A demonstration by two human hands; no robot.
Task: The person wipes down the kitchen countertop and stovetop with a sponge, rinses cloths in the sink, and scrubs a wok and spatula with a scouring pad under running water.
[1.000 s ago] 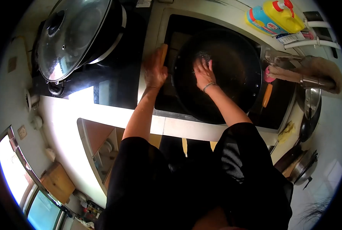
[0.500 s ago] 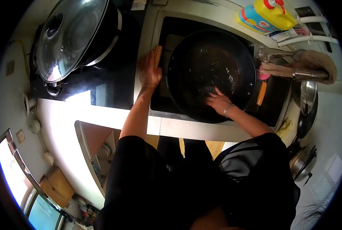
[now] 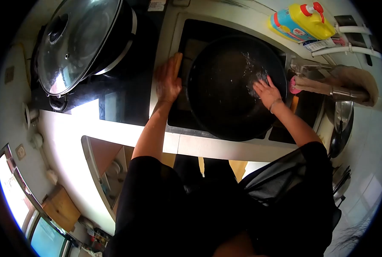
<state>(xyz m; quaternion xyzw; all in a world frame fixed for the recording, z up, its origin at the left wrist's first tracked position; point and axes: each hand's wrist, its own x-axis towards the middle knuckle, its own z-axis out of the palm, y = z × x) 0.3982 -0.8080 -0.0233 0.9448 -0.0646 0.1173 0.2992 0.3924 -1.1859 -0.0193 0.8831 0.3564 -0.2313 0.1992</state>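
Observation:
A large dark wok [image 3: 225, 103] with some water in it sits in the sink [image 3: 191, 55]. My left hand [image 3: 168, 85] is closed round the wok's wooden side handle [image 3: 178, 63]. Inside the wok, near its right wall, my right hand [image 3: 267, 93] reaches down with fingers stretched out, at splashing, glinting water. Nothing shows in that hand; its fingertips are partly lost in the splash. The wok's other wooden handle [image 3: 294, 103] is on the right, partly covered by my right forearm.
A lidded pot [image 3: 81, 47] stands on the black cooktop [image 3: 126, 94] at left. A yellow pump bottle [image 3: 302, 22] is behind the sink. At right, a brown cloth [image 3: 355, 81] hangs near the tap, and pans [image 3: 343, 124] lean by the wall.
My right hand has swept from the wok's lower middle up and right toward its right wall, with the water's ripples shifting that way. My left hand keeps hold of the handle.

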